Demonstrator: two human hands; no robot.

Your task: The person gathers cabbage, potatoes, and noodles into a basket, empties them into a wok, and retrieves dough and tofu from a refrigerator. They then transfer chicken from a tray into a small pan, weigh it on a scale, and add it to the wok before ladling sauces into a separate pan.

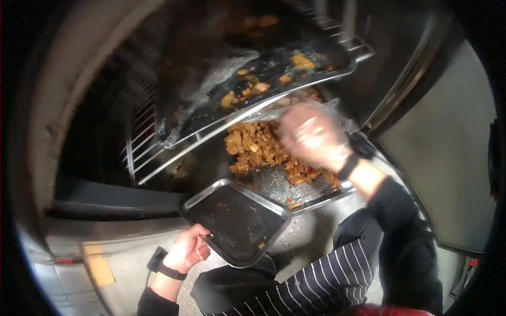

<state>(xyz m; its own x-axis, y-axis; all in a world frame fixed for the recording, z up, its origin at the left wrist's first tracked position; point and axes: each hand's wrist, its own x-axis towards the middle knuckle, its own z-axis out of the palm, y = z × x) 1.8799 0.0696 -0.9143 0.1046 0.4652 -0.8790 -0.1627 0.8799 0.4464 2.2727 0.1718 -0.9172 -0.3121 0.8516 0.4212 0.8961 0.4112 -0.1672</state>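
My left hand (188, 248) is closed on the near edge of a small dark tray (240, 218) with a shiny metal rim, which carries only a few food bits. My right hand (313, 136) is smeared by motion, and its fingers do not show clearly. It is over brown chunks of cooked food (255, 145) in a larger tray (271, 181) inside the cabinet. Crumpled clear plastic film (337, 113) shows beside this hand. The small tray is just in front of the larger one, overlapping its corner in this view.
Above the food tray, a wire rack (139, 163) holds a dark upper tray (211, 113) with yellowish scraps and clear film. A cabinet door (443, 142) stands open on the right. My knees, under a striped apron (311, 279), are close below the trays.
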